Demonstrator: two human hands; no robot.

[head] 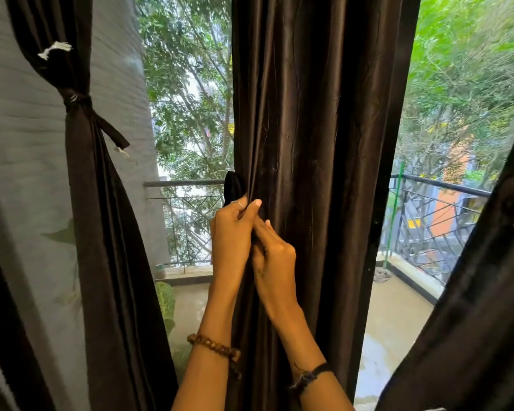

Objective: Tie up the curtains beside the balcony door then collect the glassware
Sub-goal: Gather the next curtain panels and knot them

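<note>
Dark brown satin hangs in three places. Well to the left of the fingers, the left curtain (80, 161) is already gathered and bound by a tie-back (80, 103) of the same cloth, its loose end sticking out toward the glass. To the right of it, the balcony railing (187, 183) shows outside at about knuckle height.

The left hand (230, 232) grips the left edge of the middle curtain (318, 143), fingers curled round the bunched folds and thumb laid across the front. A dark strip of fabric (233, 186), probably the tie for this panel, pokes up just above those fingers; how it runs behind the cloth is hidden. Pressed against the left hand, slightly lower and to its right, the right hand (275, 256) pinches the same folds, its fingers curled inward.

The curtain's long axis runs straight up and down through both grips, and most of its width hangs loose to the right of the fingers. The right hand is therefore the nearer one for sweeping that slack in, while the left hand sits closest to the strip. Judging from this, gathering is under way and wrapping has not begun.

Far right of the fingers, a third curtain (487, 277) slants across the corner. No glassware is in view.
</note>
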